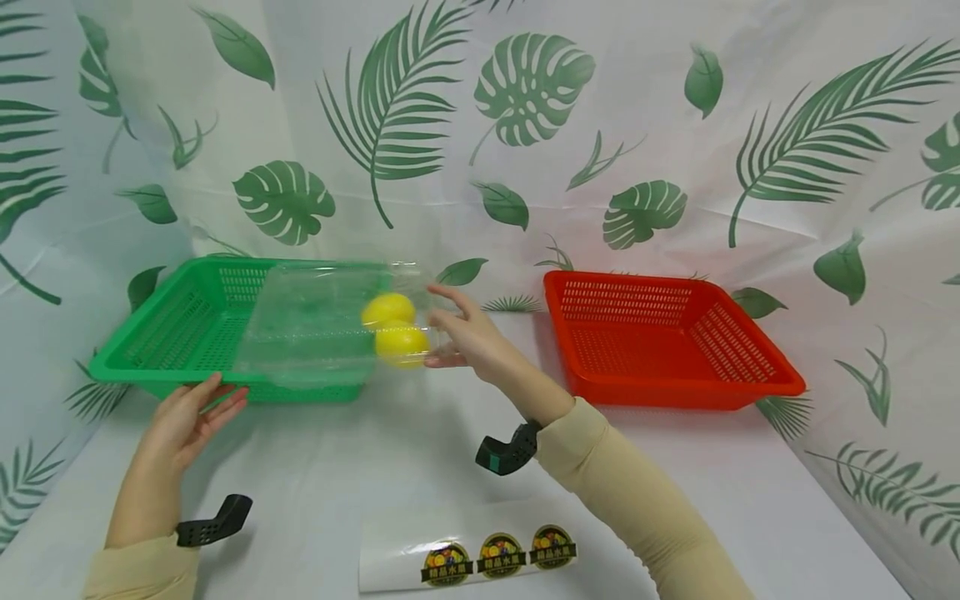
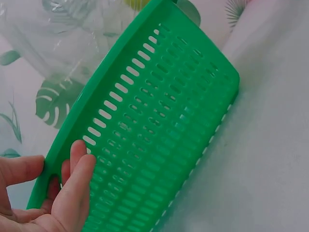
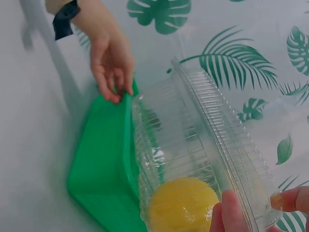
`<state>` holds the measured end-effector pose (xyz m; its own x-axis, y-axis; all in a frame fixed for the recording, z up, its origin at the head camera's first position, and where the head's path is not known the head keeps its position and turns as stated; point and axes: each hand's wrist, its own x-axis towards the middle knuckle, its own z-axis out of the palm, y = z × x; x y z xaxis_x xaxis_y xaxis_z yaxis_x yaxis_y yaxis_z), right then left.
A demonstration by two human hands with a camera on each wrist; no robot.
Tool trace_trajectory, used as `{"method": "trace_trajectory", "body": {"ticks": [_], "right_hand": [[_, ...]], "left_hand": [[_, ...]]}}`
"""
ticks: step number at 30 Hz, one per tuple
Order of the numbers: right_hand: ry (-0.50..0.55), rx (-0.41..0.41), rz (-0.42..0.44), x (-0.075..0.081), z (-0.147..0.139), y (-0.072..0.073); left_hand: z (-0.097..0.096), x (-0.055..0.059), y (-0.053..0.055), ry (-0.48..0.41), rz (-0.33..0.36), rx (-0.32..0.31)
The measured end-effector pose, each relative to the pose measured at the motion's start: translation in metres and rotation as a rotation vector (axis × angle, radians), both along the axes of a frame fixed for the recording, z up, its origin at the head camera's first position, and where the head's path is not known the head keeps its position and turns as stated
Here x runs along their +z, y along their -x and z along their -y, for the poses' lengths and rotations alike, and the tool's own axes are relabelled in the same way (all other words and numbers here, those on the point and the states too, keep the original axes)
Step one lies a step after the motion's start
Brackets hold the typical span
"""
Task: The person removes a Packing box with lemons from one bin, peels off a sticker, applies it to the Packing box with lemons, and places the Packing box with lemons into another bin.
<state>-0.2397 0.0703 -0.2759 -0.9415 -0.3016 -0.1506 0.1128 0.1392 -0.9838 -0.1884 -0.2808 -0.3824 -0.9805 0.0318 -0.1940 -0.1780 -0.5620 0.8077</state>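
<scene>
My right hand [image 1: 470, 333] pinches one end of a clear plastic clamshell box [image 1: 300, 321], thumb and fingers on opposite sides of it. The box is held over the right part of a green basket [image 1: 161, 329]. Inside, two yellow lemon-like fruits [image 1: 401, 343] lie together at the end near my right hand; a yellow fruit [image 3: 183, 205] shows large through the plastic in the right wrist view. My left hand [image 1: 191, 421] is at the basket's front rim, thumb tip against the rim [image 2: 96, 79] and loose fingers outside the slotted wall.
A red basket [image 1: 678, 354] stands to the right on the white table [image 1: 420, 458]. Near the front edge lies a white sheet [image 1: 393, 558] with round fruit stickers [image 1: 501, 556]. Behind everything hangs a leaf-patterned cloth [image 1: 555, 200].
</scene>
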Motion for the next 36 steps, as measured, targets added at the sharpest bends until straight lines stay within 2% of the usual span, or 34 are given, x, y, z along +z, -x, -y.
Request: {"method": "trace_trajectory", "body": {"ticks": [13,21,31,36], "right_hand": [[-0.004,-0.009,-0.016,-0.004,-0.035,-0.016],[-0.004,-0.023,-0.047,-0.006,-0.056,-0.027],[-0.046,-0.055,-0.083,-0.012,-0.079,-0.039],[-0.041,-0.064,-0.098,-0.015,-0.09,-0.043]], "left_hand": [[-0.003,0.0,-0.002,-0.018,0.001,-0.037],[-0.003,-0.001,-0.005,-0.028,-0.011,-0.027],[-0.004,-0.004,-0.007,-0.039,-0.083,-0.034],[-0.004,-0.004,-0.006,-0.029,-0.074,-0.021]]}}
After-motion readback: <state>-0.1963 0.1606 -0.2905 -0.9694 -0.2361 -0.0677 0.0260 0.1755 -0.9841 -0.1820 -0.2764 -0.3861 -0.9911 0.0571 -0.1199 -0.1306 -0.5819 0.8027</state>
